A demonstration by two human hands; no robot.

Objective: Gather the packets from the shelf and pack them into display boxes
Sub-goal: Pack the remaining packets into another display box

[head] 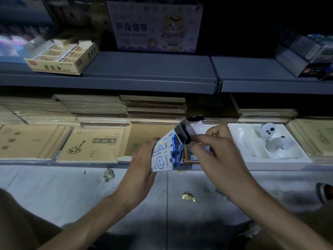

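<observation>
dim shelf aisle, left hand (142, 165) grips display box (165, 156), right hand (216, 152) pinches packet (205, 147) at its opening

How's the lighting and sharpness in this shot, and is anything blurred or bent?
Head view: dim overall, upper right nearly black; brightest on the left hand, right hand and the display box between them. Head view: upper-left goods are smeared by blur, the finger bandage box reads clearly. Head view: the wide lens bows the shelf edge.
</observation>
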